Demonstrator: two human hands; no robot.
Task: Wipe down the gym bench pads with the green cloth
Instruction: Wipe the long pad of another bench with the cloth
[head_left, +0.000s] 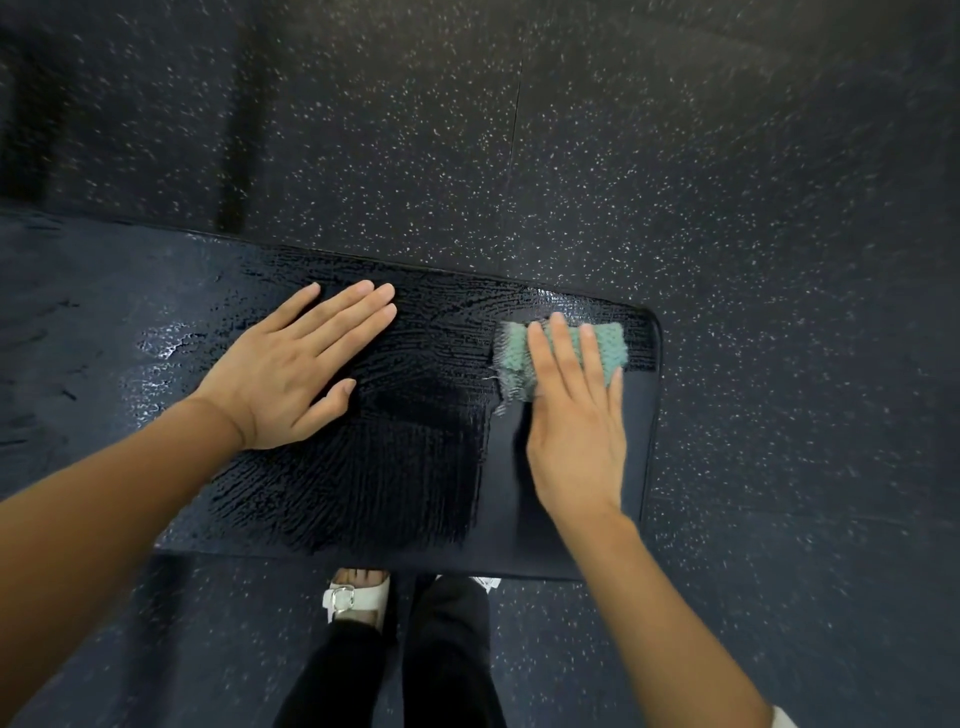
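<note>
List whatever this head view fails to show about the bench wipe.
Head view, the only one:
1. Green knitted cloth: its near part is covered by the right hand, and its left edge is motion-blurred.
2. Long black bench pad: its left end is cut off by the frame edge, and a patch lies under the flat left hand.
3. Bench frame: hidden beneath the pad.
4. Second white sandal: mostly behind the black trouser leg.
</note>
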